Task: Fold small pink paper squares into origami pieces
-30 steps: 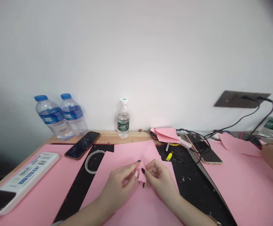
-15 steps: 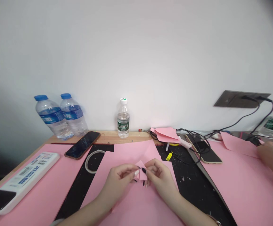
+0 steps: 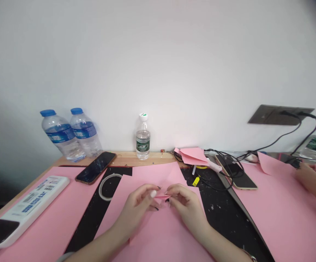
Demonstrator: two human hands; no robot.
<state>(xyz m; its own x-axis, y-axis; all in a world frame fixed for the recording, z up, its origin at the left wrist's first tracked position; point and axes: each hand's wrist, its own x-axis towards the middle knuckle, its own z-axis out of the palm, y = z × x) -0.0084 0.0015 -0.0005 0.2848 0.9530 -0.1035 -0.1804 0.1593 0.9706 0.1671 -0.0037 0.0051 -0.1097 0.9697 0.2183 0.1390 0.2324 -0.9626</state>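
Note:
A small folded piece of pink paper (image 3: 162,197) is pinched between both hands, seen nearly edge-on. My left hand (image 3: 140,204) grips its left end between thumb and fingers. On the other end, my right hand (image 3: 183,202) closes with thumb and fingertips. Both hands hover over large pink sheets (image 3: 160,236) spread on a black mat (image 3: 223,218). The fingers cover much of the folded piece, so its exact shape is hard to make out.
Bottles (image 3: 143,140) stand along the wall. A dark phone (image 3: 95,168), a tape roll (image 3: 106,187) and a white power bank-like device (image 3: 27,211) lie left. Small pink papers (image 3: 193,156), black cables (image 3: 223,187) and another phone (image 3: 236,173) lie right. Another person's hand (image 3: 312,178) works at far right.
The folded paper has tipped from showing its flat face to nearly edge-on, and my fingers have shifted around it. The other person's hand at far right has moved slightly.

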